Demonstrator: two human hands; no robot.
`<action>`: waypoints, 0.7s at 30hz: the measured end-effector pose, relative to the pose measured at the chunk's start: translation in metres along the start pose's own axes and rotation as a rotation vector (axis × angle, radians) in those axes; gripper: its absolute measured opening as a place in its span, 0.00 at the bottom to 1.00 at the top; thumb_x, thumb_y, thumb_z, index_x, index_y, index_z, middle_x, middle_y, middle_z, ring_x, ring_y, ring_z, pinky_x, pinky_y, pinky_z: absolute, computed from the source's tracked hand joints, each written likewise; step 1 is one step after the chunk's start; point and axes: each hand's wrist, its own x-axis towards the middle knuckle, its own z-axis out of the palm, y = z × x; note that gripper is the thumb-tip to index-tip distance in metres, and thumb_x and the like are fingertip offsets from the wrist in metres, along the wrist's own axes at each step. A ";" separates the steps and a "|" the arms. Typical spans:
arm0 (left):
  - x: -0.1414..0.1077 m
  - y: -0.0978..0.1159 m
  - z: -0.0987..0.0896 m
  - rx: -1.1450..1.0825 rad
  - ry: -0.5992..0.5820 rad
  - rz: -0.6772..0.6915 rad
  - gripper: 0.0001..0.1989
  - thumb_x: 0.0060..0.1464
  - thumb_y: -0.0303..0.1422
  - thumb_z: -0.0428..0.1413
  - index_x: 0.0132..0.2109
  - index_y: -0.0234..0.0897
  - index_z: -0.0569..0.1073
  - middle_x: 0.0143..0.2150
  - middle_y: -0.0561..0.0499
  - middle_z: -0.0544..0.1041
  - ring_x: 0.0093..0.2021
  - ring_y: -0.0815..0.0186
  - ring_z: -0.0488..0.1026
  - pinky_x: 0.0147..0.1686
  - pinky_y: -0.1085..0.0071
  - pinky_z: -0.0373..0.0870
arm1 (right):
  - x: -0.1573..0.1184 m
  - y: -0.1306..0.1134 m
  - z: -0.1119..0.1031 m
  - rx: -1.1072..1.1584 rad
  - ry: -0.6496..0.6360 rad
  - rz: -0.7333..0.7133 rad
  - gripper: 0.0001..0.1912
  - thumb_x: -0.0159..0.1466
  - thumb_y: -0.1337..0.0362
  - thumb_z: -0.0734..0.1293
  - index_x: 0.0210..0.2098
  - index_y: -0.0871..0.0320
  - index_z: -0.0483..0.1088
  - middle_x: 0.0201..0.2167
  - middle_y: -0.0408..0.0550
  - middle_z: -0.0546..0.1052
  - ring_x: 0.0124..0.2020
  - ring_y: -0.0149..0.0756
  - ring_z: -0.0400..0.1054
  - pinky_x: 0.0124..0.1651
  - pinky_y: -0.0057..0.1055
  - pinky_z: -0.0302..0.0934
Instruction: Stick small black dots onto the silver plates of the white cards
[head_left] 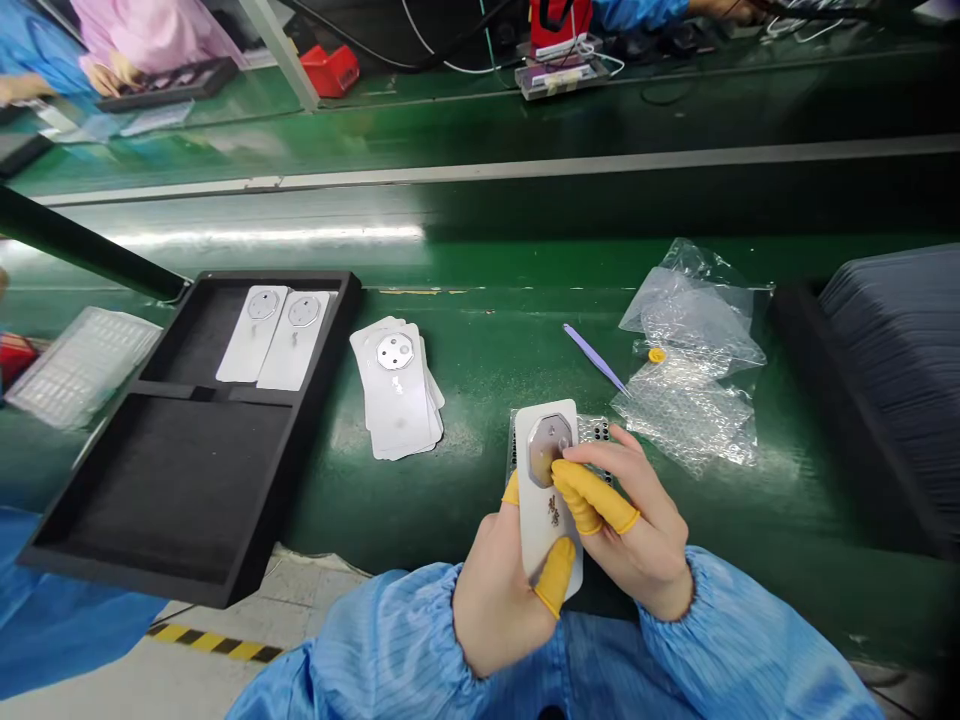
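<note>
At lower centre, grips the near half of the white panel (536,525) in the left hand (501,600), with the thumb across its face and the long axis pointing forward. Toward the right, holds the gathered fingertips of the right hand (639,520), the nearer one, over the octagonal plate (544,445) at the far end; cannot tell whether pinching anything.

Head view | from wearer's head (sole camera) | forward, downward | near above workbench (487,350)
</note>
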 end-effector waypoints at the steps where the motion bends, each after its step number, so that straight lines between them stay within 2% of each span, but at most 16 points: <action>1: 0.000 0.000 0.000 -0.022 -0.006 0.009 0.26 0.54 0.27 0.55 0.58 0.43 0.59 0.48 0.45 0.75 0.43 0.56 0.75 0.43 0.63 0.72 | -0.001 0.000 -0.001 0.009 -0.012 -0.002 0.19 0.56 0.79 0.65 0.46 0.57 0.69 0.44 0.51 0.75 0.44 0.39 0.71 0.57 0.52 0.61; 3: 0.001 0.002 -0.002 -0.062 -0.021 0.024 0.25 0.54 0.27 0.55 0.57 0.44 0.60 0.46 0.47 0.76 0.40 0.58 0.76 0.43 0.64 0.73 | -0.003 -0.001 -0.002 0.033 -0.041 -0.015 0.20 0.57 0.77 0.65 0.49 0.58 0.69 0.48 0.54 0.73 0.49 0.43 0.69 0.56 0.53 0.62; 7: 0.002 0.006 -0.005 -0.061 -0.017 0.050 0.14 0.54 0.26 0.55 0.48 0.41 0.68 0.37 0.48 0.76 0.34 0.62 0.75 0.45 0.64 0.72 | -0.007 -0.003 -0.001 0.090 -0.083 -0.038 0.24 0.59 0.75 0.63 0.55 0.61 0.65 0.56 0.61 0.67 0.56 0.50 0.64 0.54 0.54 0.63; 11: 0.001 0.006 -0.005 -0.004 -0.027 0.060 0.09 0.55 0.27 0.54 0.44 0.41 0.72 0.35 0.48 0.75 0.34 0.62 0.74 0.48 0.62 0.72 | -0.009 -0.006 -0.001 0.052 -0.064 -0.038 0.24 0.59 0.74 0.62 0.56 0.61 0.64 0.56 0.61 0.66 0.56 0.50 0.64 0.53 0.52 0.64; 14: -0.001 0.004 -0.005 0.045 0.006 0.050 0.08 0.53 0.27 0.55 0.42 0.40 0.72 0.35 0.47 0.74 0.35 0.59 0.74 0.48 0.60 0.71 | -0.010 -0.008 0.000 -0.050 -0.100 -0.061 0.23 0.61 0.71 0.61 0.56 0.62 0.63 0.62 0.61 0.60 0.60 0.54 0.59 0.53 0.56 0.63; 17: -0.002 0.003 -0.005 0.043 0.020 0.054 0.12 0.51 0.26 0.56 0.44 0.40 0.72 0.35 0.47 0.74 0.35 0.58 0.73 0.48 0.59 0.71 | -0.010 -0.009 0.000 -0.078 -0.182 -0.085 0.23 0.63 0.69 0.58 0.58 0.64 0.61 0.65 0.62 0.54 0.63 0.58 0.54 0.54 0.59 0.61; 21: 0.002 0.001 -0.005 -0.064 0.041 -0.011 0.22 0.49 0.24 0.58 0.51 0.42 0.69 0.40 0.47 0.74 0.37 0.58 0.73 0.46 0.60 0.71 | -0.007 -0.005 0.000 0.015 -0.258 -0.058 0.25 0.64 0.67 0.57 0.61 0.63 0.57 0.65 0.62 0.53 0.64 0.57 0.51 0.56 0.59 0.60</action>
